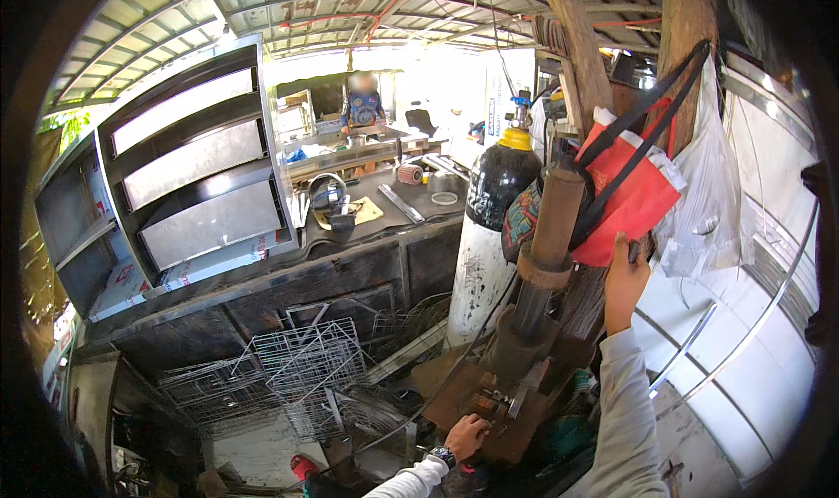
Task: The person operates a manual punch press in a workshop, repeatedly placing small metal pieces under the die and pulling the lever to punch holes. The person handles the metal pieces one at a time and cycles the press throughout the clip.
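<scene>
Clock directions are read from the middle of the rusty plate. Left hand: bare, wristwatch at the wrist, set at 7 o'clock on the near edge of the plate; fingers curled downward beside the metal fittings, whether pinching one or merely resting cannot be told. Metal fittings: small, clustered at the middle of the plate, details too small to tell. Rusty plate: flat, square-edged, tilted in view, at the foot of the machine column. Machine column: brown, cylindrical, collared, rising between 12 and 1 o'clock. Right hand: raised at 1:30, in a long pale sleeve; fingers folded around a dark grey piece, mostly hidden by the hand. Red bag: black-strapped, hanging at 1 o'clock, just beyond the right hand. White plastic bag: hanging between 1 and 2 o'clock. Gas cylinder: white below, black above, yellow-necked, upright at 12 o'clock. Wire racks: piled between 9 and 10 o'clock. Table: dark-topped, at 11 o'clock, bearing a metal strip and a pale ring. Metal cabinet: three pale panels, at 10 o'clock. Co-worker: farther off, at 11 o'clock, behind another work surface.
</scene>
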### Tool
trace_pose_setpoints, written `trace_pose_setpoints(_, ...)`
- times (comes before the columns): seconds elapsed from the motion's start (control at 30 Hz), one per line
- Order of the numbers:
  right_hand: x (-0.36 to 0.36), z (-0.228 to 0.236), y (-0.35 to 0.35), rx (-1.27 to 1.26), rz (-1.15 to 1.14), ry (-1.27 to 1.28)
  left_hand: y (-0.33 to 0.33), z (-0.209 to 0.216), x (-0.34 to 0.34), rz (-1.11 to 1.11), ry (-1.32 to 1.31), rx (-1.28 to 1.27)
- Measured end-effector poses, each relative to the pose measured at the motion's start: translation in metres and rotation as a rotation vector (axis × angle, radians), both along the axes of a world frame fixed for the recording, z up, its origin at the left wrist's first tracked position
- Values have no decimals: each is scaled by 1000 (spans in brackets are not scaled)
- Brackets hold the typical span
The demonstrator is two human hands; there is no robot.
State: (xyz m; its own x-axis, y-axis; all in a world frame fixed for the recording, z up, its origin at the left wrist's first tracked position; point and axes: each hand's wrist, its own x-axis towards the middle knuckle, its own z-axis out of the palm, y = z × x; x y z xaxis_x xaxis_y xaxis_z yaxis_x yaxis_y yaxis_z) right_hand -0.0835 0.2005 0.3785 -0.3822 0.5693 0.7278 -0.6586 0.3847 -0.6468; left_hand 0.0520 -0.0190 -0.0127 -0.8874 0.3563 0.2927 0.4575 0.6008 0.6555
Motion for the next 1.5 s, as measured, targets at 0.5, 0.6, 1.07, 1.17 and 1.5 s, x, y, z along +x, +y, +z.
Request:
trace_pose_setpoints(0.5, -29, -15, 29, 93, -37, -127, -11, -26, 3, 129, -140, -7)
trace_pose_setpoints(0.6, -21, -11, 27, 24, 26, -306, -16, -27, 3, 92, 15, -109)
trace_pose_setpoints(1.07, -31, -9, 27, 33, 41, -78, -5, -11, 18, 175, -68, 155)
trace_pose_setpoints(1.17, -36, -14, 34, 53, -38, -223, 25, 1, 15, 89, -342, 246)
trace_pose_setpoints(1.5, -6, -1, 7, 75, -370, -368, 100, -2, -14, 202, -1115, 906)
